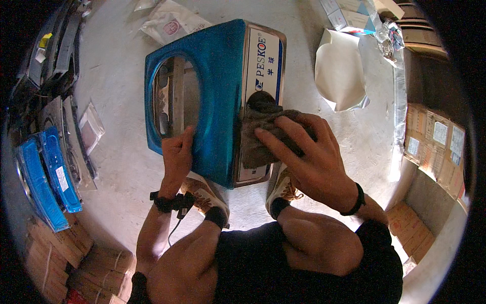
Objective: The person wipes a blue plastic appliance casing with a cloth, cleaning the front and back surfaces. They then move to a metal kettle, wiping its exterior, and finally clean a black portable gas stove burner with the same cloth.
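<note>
A metal appliance housing (222,87), covered in blue film on top, stands on the floor in front of me; it looks like a gas stove casing. Its top has a large round opening, and its front panel bears the maker's name PESKOE and a round dark hole or knob seat. My left hand (177,154) grips the rim of the round opening, fingers curled over the edge. Against the front panel, my right hand (309,152) presses a dark grey cloth (262,146), which covers the panel's lower part. My shoes show just below the housing.
Blue-filmed metal panels (60,171) and dark panels (64,49) lean at the left. Cardboard cartons (436,140) stand at the right, more (57,258) at the lower left. A cream sheet (340,72), a plastic bag (171,24) and small boxes (347,17) lie on the floor.
</note>
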Motion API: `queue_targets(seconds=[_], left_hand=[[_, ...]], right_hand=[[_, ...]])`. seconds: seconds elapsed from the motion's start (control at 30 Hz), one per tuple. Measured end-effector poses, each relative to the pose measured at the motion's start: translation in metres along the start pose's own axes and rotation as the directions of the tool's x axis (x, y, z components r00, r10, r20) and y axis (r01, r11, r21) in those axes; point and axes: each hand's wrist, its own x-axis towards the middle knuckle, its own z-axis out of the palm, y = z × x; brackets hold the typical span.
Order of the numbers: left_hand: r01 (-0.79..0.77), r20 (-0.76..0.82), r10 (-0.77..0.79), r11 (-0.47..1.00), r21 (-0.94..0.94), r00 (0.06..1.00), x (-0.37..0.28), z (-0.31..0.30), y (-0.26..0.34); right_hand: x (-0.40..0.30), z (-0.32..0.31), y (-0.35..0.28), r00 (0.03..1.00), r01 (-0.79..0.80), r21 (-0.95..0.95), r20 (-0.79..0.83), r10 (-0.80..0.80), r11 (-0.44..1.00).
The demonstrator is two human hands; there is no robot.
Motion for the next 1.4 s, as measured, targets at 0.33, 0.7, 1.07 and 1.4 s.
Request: queue_targets(seconds=[0.33,0.7,1.07,1.4], left_hand=[[0.017,0.04,-0.021,0.995,0.102,0.999,0.002,0.0,0.001],[-0.018,-0.003,0.018,1.0,-0.011,1.0,0.0,-0.004,0.001],[-0.003,-0.014,0.004,0.999,0.053,1.0,0.002,0.005,0.001],[-0.059,-0.05,0.06,0.998,0.028,0.997,0.005,0.011,-0.001]], right_hand=[[-0.009,0.0,0.012,0.988,-0.153,0.042,0.006,0.153,0.987],[-0.02,-0.015,0.046,0.939,-0.342,0.014,-0.026,0.342,0.94],[0.006,-0.011,0.028,0.993,-0.119,-0.191,-0.018,0.117,0.974],[0.021,-0.043,0.105,0.995,-0.079,0.727,0.097,0.012,0.682]])
